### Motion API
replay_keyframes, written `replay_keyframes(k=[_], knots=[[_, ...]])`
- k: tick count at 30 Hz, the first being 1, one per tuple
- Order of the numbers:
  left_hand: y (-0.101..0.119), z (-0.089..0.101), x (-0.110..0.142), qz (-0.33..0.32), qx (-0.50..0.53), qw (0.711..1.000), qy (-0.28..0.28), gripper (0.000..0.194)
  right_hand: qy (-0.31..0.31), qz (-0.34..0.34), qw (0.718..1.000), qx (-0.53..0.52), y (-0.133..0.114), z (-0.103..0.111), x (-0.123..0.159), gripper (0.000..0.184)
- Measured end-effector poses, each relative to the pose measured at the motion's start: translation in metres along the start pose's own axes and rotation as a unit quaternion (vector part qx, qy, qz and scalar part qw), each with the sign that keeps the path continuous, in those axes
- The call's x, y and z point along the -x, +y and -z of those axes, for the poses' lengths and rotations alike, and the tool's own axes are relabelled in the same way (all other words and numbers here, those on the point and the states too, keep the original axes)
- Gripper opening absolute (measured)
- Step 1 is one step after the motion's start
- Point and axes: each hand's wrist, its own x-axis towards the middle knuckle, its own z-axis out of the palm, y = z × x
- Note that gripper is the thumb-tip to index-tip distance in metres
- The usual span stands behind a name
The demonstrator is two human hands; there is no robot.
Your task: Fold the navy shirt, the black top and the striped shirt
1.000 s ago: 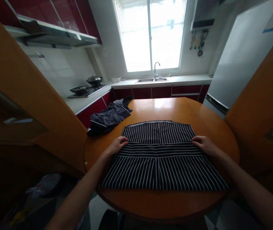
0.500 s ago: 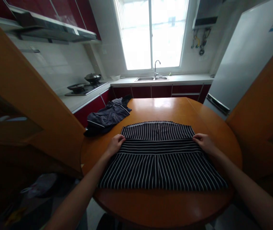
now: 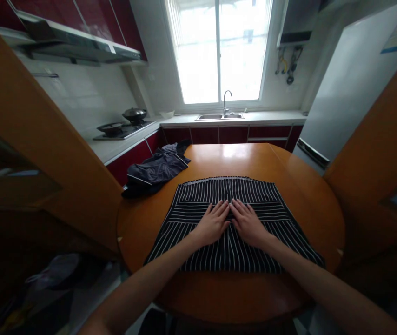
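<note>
A black garment with white stripes (image 3: pixel 198 253), perhaps an apron or a skirt, lies spread on the round wooden table (image 3: pixel 240 298). A band with sideways stripes crosses its middle, between areas with lengthwise stripes. My left hand (image 3: pixel 211 224) rests flat on this band, just left of the centre line, fingers stretched out. Mirroring it on the right, my right hand (image 3: pixel 248 223) lies flat too. The fingertips of both hands almost meet at the middle. Part of the cloth is hidden beneath my hands and forearms.
A dark grey and black garment with white piping (image 3: pixel 156 168) lies crumpled at the table's left edge. Beyond the table are a counter with a sink (image 3: pixel 219 116) and a stove with pans (image 3: pixel 135 115). A fridge (image 3: pixel 345 83) stands at the right.
Both hands have let go of the band's side edges and moved inward to the middle of the striped garment. They now lie flat on it. The band had shifted slightly away from me before that.
</note>
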Motion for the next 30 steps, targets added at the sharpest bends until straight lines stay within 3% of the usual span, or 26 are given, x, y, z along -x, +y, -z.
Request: replay_keyframes(k=[2,5,13,17,20,25,30], knots=[[0.005,-0.014,-0.002,0.008,-0.004,1.0,-0.008,0.06,-0.028,-0.025,0.999,0.002,-0.001,-0.016,0.002,0.06],[-0.011,-0.019,0.008,0.048,-0.012,0.999,-0.014,0.063,-0.033,-0.089,0.995,0.02,0.025,-0.019,0.013,0.066],[-0.092,0.002,0.074,0.228,-0.049,0.972,0.012,0.063,-0.001,-0.208,0.975,0.081,0.107,0.009,0.062,0.068],[-0.118,0.006,0.099,0.274,-0.021,0.961,0.03,0.065,0.021,-0.234,0.968,0.084,0.127,0.011,0.074,0.067],[-0.13,0.011,0.109,0.283,0.032,0.956,0.075,0.065,0.052,-0.228,0.97,0.061,0.137,0.012,0.079,0.063],[-0.143,0.033,0.107,0.257,0.119,0.947,0.15,0.056,0.119,-0.21,0.97,0.016,0.156,0.022,0.085,0.051],[-0.152,0.047,0.061,0.174,0.118,0.972,0.102,0.045,0.094,-0.146,0.985,-0.021,0.162,0.036,0.054,0.045]])
